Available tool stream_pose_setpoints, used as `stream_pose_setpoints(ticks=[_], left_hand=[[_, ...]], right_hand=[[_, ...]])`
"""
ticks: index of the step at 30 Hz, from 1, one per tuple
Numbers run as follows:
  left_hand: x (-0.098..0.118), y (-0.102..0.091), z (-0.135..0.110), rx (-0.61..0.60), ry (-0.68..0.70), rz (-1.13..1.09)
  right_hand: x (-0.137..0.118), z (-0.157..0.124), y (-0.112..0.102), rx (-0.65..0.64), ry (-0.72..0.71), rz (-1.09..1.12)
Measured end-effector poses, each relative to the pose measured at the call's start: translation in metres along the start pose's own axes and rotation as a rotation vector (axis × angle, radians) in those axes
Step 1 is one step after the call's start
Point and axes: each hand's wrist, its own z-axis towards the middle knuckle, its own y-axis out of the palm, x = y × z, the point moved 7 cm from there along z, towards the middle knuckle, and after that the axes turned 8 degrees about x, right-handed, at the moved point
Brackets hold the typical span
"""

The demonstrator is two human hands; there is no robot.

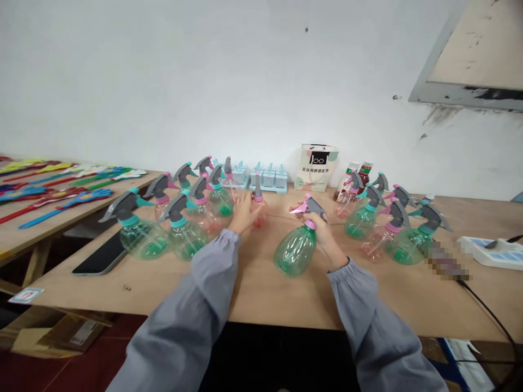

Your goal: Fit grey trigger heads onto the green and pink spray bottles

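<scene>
My right hand (324,237) is wrapped round the neck and grey-and-pink trigger head of a spray bottle with a clear green body (295,251). That bottle tilts, its nozzle end pointing left. My left hand (242,213) is at the left side of a pink spray bottle (259,216) with a grey head and pink collar. Its fingers are stretched apart around the bottle's neck, and whether they touch it is hard to tell. Left of it stands a group of green and pink spray bottles, including a green one (187,239) with a teal collar.
More spray bottles (412,245) stand on the right of the wooden table (281,305). At the back are pale blue ice-pop molds (274,179), a paper bag (316,169) and sauce bottles (365,173). A phone (101,255) lies left; a power strip (492,253) lies right.
</scene>
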Motion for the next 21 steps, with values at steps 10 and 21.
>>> stream_pose_setpoints(ticks=[10, 21], left_hand=[[0.025, -0.022, -0.077, -0.017, 0.076, -0.295], [0.024, -0.019, -0.078, -0.028, 0.112, -0.306]], right_hand=[[0.021, 0.007, 0.018, -0.145, 0.193, 0.118], [0.019, 0.004, 0.015, -0.156, 0.156, 0.091]])
